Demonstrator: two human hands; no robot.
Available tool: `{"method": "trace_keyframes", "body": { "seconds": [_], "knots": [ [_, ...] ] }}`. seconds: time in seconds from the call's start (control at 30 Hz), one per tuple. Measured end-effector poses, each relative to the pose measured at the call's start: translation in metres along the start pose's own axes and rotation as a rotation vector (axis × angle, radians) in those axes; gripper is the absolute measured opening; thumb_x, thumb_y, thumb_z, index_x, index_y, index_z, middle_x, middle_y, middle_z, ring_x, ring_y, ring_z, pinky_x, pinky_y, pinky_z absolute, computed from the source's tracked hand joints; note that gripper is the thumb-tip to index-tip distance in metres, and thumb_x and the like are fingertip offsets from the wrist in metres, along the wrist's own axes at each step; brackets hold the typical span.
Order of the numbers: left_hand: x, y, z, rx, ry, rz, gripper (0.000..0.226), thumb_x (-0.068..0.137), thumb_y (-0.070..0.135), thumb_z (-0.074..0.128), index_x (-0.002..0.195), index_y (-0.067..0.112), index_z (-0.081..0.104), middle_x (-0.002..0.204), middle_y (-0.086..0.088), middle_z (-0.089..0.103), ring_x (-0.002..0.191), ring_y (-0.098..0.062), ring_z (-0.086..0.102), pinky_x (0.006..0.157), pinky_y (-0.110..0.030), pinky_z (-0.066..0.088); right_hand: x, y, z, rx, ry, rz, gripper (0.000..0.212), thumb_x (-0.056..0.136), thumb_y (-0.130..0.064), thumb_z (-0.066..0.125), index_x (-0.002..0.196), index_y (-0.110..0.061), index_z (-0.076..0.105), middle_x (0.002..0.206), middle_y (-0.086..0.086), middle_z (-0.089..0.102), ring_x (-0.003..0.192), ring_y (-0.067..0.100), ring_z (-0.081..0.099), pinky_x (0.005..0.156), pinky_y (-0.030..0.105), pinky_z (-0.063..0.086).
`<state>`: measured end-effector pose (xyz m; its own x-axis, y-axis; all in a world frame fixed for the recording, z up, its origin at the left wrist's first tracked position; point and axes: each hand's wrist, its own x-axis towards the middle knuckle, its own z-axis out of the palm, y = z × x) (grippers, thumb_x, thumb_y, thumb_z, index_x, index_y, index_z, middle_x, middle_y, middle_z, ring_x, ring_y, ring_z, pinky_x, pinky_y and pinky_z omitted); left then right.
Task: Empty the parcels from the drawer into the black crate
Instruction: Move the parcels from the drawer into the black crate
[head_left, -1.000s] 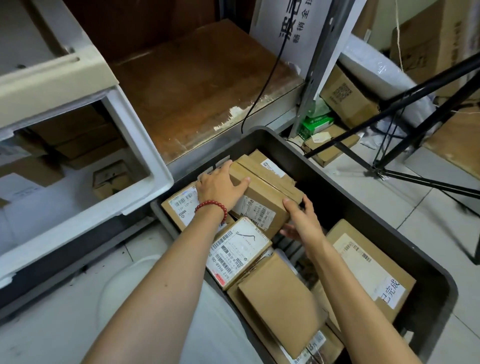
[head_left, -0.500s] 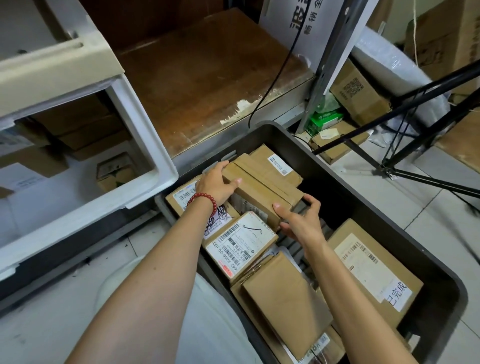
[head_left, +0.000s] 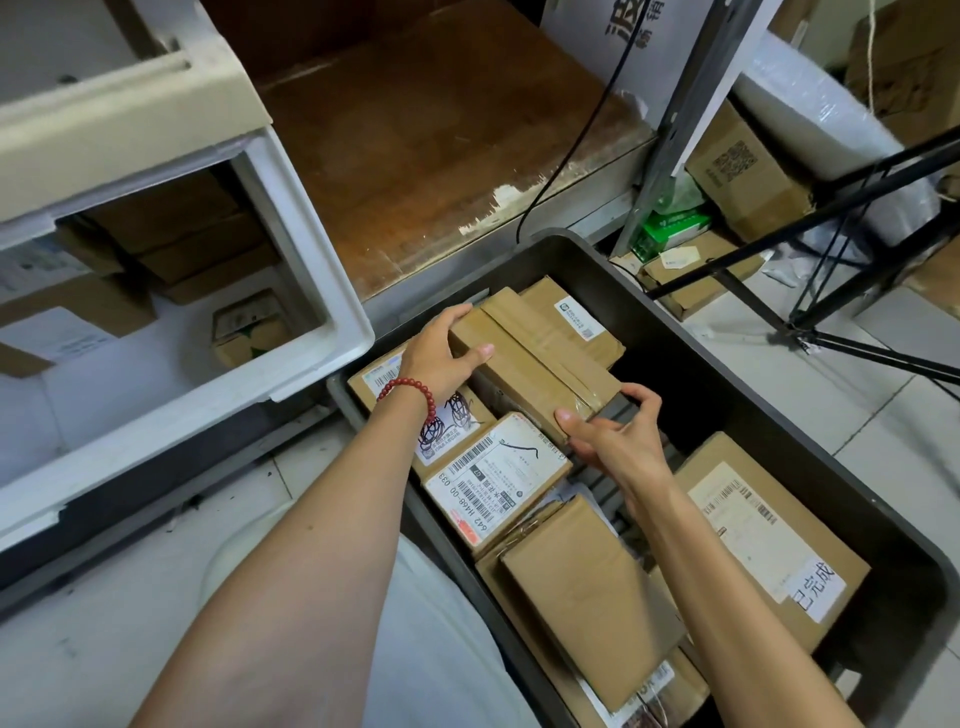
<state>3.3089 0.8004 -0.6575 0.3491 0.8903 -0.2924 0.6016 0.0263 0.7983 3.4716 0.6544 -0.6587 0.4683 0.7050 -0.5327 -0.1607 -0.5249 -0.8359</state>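
Both hands hold a long brown cardboard parcel sealed with clear tape (head_left: 530, 358) inside the black plastic crate (head_left: 701, 358), toward its far left corner. The left hand (head_left: 441, 358), a red bead bracelet (head_left: 410, 392) at its wrist, curls round the parcel's left end, thumb on the top face. The right hand (head_left: 613, 441) pinches the near right corner between thumb and fingers. The parcel seems to lie on the cartons under it, though the view does not settle whether it rests or is lifted. Nearer in the crate lie a white-labelled barcode parcel (head_left: 498, 478), a plain flat brown parcel (head_left: 587, 592) and, along the crate's right wall, a large labelled carton (head_left: 769, 545). Left of the crate the white plastic drawer (head_left: 311, 291) stands open, brown cartons (head_left: 171, 228) within.
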Motion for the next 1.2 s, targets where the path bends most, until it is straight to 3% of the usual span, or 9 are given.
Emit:
{"method": "trace_keyframes", "body": {
  "seconds": [0.13, 0.33, 0.53, 0.63, 0.73, 0.93, 1.0, 1.1, 1.2],
  "knots": [
    [0.005, -0.004, -0.002, -0.025, 0.009, -0.025, 0.060, 0.090, 0.027, 0.065, 0.143, 0.024, 0.037, 0.140, -0.003, 0.049, 0.131, -0.024, 0.043, 0.108, -0.048, 0.037, 0.005, -0.001, 0.009, -0.060, -0.008, -0.007, 0.072, 0.078, -0.013, 0.079, 0.123, -0.024, 0.024, 0.084, 0.006, 0.068, 0.055, 0.004, 0.066, 0.057, 0.020, 0.054],
    [0.012, -0.002, -0.008, 0.416, 0.107, -0.089, 0.061, 0.095, 0.042, 0.052, 0.148, 0.025, 0.028, 0.149, 0.000, 0.040, 0.138, -0.027, 0.031, 0.109, -0.047, 0.024, 0.031, -0.012, 0.026, -0.182, 0.045, 0.034, 0.083, 0.068, -0.028, 0.086, 0.119, -0.033, 0.021, 0.104, 0.012, 0.065, 0.100, 0.026, 0.063, 0.092, 0.043, 0.051],
    [0.005, 0.000, 0.004, 0.617, 0.180, -0.062, 0.058, 0.099, 0.046, 0.038, 0.150, 0.023, 0.022, 0.153, 0.000, 0.031, 0.138, -0.025, 0.027, 0.107, -0.044, 0.026, 0.028, -0.014, 0.031, -0.223, 0.103, 0.003, 0.085, 0.074, -0.029, 0.082, 0.135, -0.020, 0.024, 0.104, 0.008, 0.065, 0.103, 0.023, 0.060, 0.081, 0.032, 0.041],
    [-0.005, 0.006, 0.011, 0.659, 0.271, -0.018, 0.050, 0.098, 0.044, 0.041, 0.144, 0.024, 0.036, 0.151, -0.001, 0.030, 0.133, -0.027, 0.030, 0.105, -0.042, 0.029, 0.026, -0.011, 0.033, -0.250, 0.128, -0.028, 0.085, 0.074, -0.033, 0.081, 0.137, -0.020, 0.025, 0.111, 0.008, 0.065, 0.110, 0.024, 0.058, 0.082, 0.031, 0.038],
    [-0.016, 0.010, 0.015, 0.752, 0.234, 0.085, 0.047, 0.097, 0.044, 0.042, 0.139, 0.024, 0.042, 0.147, 0.001, 0.036, 0.132, -0.024, 0.033, 0.105, -0.043, 0.029, 0.022, -0.014, 0.035, -0.317, 0.162, -0.042, 0.086, 0.072, -0.041, 0.081, 0.136, -0.021, 0.028, 0.114, 0.005, 0.064, 0.113, 0.024, 0.056, 0.082, 0.034, 0.040],
    [-0.040, 0.002, 0.006, 0.845, 0.175, 0.128, 0.054, 0.095, 0.050, 0.040, 0.143, 0.027, 0.036, 0.147, 0.004, 0.038, 0.134, -0.022, 0.033, 0.107, -0.047, 0.028, 0.007, -0.024, 0.030, -0.603, 0.194, -0.061, 0.091, 0.068, -0.066, 0.072, 0.137, -0.027, 0.028, 0.129, 0.005, 0.058, 0.121, 0.030, 0.052, 0.085, 0.038, 0.041],
    [-0.049, -0.003, -0.003, 0.887, 0.165, 0.136, 0.056, 0.094, 0.050, 0.043, 0.144, 0.027, 0.036, 0.148, 0.005, 0.038, 0.135, -0.020, 0.033, 0.107, -0.045, 0.027, -0.001, -0.025, 0.028, -0.748, 0.211, -0.089, 0.093, 0.069, -0.074, 0.063, 0.140, -0.028, 0.027, 0.139, 0.010, 0.046, 0.128, 0.033, 0.043, 0.095, 0.045, 0.039],
    [-0.063, -0.007, -0.021, 0.896, 0.191, 0.107, 0.054, 0.093, 0.050, 0.044, 0.142, 0.028, 0.036, 0.146, 0.006, 0.040, 0.133, -0.018, 0.035, 0.105, -0.041, 0.027, -0.014, -0.027, 0.035, -1.000, 0.272, -0.228, 0.087, 0.076, -0.072, 0.055, 0.143, -0.023, 0.027, 0.147, 0.013, 0.033, 0.137, 0.033, 0.029, 0.112, 0.055, 0.022],
    [-0.080, -0.007, -0.036, 0.895, 0.232, 0.025, 0.051, 0.094, 0.049, 0.043, 0.140, 0.028, 0.039, 0.141, 0.004, 0.045, 0.130, -0.020, 0.038, 0.105, -0.042, 0.027, -0.030, -0.036, 0.056, -1.115, 0.131, -0.477, 0.069, 0.086, -0.061, 0.052, 0.141, -0.024, 0.033, 0.145, 0.006, 0.038, 0.137, 0.026, 0.032, 0.115, 0.054, 0.015]
  ]
}}
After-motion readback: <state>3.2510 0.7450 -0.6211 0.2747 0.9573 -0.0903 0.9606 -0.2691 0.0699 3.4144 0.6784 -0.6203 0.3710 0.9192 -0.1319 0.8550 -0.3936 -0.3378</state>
